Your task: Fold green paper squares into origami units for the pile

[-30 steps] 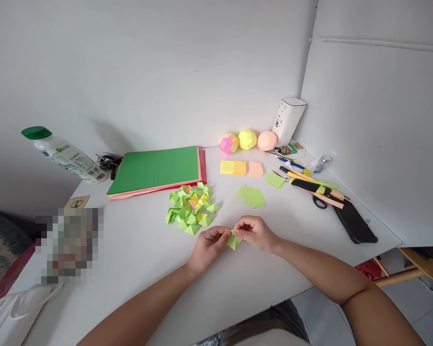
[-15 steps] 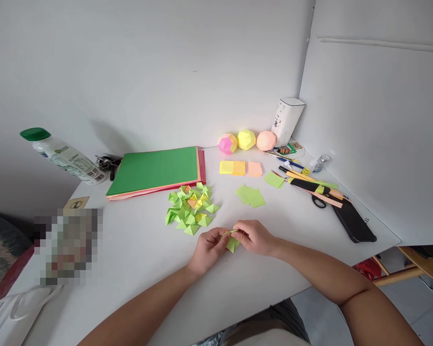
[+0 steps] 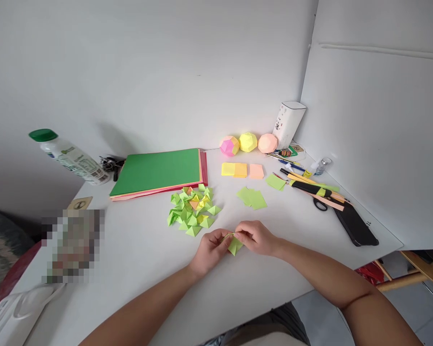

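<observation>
Both hands meet over the white table (image 3: 137, 250), pinching one small light-green folded paper piece (image 3: 234, 246). My left hand (image 3: 209, 251) grips its left side with curled fingers. My right hand (image 3: 257, 237) pinches its upper edge from the right. Just behind the hands lies a pile of several folded green, yellow and orange paper units (image 3: 192, 208). A few flat green paper squares (image 3: 251, 197) lie to the right of that pile.
A stack of coloured sheets, green on top (image 3: 158, 171), lies at the back. Three paper balls (image 3: 248, 142), sticky-note pads (image 3: 241, 169), a white box (image 3: 287, 123), scissors and pens (image 3: 312, 188), a black phone (image 3: 353, 223) and a green-capped bottle (image 3: 70, 156) stand around.
The hands have stayed close together on the green piece, shifting slightly nearer to me; the fingers have worked the fold a little. The view has drifted slightly.
</observation>
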Tool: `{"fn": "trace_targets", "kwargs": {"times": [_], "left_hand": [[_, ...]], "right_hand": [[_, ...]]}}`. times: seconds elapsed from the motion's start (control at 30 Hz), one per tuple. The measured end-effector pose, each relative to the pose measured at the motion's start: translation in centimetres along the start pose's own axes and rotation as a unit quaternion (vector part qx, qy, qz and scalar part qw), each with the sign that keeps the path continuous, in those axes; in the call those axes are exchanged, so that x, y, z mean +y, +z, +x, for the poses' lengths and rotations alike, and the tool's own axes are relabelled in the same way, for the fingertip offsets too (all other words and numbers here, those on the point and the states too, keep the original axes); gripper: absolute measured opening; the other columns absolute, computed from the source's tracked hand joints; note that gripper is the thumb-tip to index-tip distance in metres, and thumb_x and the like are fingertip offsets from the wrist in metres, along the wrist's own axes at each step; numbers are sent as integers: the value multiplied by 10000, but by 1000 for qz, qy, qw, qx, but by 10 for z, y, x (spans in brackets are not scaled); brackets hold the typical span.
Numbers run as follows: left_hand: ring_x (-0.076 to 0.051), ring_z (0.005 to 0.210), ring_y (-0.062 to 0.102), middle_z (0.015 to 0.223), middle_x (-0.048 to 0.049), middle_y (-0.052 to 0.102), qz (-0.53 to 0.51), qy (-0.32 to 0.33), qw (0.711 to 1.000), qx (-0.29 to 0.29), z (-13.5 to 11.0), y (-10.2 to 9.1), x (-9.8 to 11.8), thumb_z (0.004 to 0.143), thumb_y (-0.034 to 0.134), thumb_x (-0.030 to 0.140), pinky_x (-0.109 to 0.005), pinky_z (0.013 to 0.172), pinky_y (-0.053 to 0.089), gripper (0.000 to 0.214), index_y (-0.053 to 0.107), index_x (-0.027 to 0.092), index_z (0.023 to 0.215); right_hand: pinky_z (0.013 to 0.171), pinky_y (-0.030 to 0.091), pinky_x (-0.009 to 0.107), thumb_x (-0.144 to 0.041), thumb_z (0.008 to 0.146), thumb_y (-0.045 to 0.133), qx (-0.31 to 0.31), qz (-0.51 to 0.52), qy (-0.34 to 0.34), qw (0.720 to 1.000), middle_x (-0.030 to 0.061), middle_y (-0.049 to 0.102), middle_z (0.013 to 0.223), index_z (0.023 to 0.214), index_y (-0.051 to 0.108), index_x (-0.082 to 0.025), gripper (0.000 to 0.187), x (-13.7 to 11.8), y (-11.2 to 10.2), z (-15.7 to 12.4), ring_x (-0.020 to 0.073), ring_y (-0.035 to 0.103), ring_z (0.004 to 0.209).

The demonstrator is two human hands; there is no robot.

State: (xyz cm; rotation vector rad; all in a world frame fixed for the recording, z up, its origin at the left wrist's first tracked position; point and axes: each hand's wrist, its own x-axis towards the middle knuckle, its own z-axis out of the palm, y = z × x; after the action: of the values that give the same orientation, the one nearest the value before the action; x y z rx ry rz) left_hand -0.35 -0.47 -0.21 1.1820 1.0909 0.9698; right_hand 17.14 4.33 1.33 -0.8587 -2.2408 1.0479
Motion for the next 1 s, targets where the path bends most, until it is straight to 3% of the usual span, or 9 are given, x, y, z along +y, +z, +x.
{"fn": "trace_targets", "kwargs": {"times": [0.37,0.5,0.6,0.7,0.87,1.0], "left_hand": [[-162,505,603,549,-33,649,-81,-34,996,-6,4,-2,4,776,564,409,-270,500,455,288,576,150,650],[-139,470,577,544,-23,626,-107,-15,994,11,5,-3,4,781,557,405,-255,474,437,310,536,151,605],[-139,544,588,623,-17,616,-120,15,992,24,5,-3,5,809,532,406,-262,518,461,274,561,152,710],[-131,575,571,697,-5,599,-109,18,993,29,6,-1,5,773,589,414,-262,537,473,265,578,163,859],[-108,540,519,648,14,548,-70,-10,997,32,8,2,0,717,633,447,-252,529,461,305,555,152,698],[-106,519,517,600,24,545,-69,-11,997,26,8,1,0,731,616,443,-252,540,448,304,534,156,678]], "right_hand": [[468,292,223,-294,792,496,45,158,101,981,-42,385,539,605,428,-180,229,-3,-4,0,91,337,494],[470,306,219,-314,788,514,62,225,120,965,-47,373,547,609,423,-178,242,-1,-9,3,89,342,498],[484,337,223,-336,783,527,63,253,124,958,-47,391,553,623,433,-178,244,-1,-12,5,92,376,503],[491,339,223,-338,783,531,35,254,121,959,-46,394,557,634,443,-175,238,0,-8,4,93,378,509],[463,265,208,-308,785,526,16,187,103,977,-50,359,548,628,449,-168,223,5,3,0,80,311,502],[465,270,207,-284,779,520,32,176,97,979,-48,374,546,615,445,-165,215,5,2,0,81,324,505]]}}
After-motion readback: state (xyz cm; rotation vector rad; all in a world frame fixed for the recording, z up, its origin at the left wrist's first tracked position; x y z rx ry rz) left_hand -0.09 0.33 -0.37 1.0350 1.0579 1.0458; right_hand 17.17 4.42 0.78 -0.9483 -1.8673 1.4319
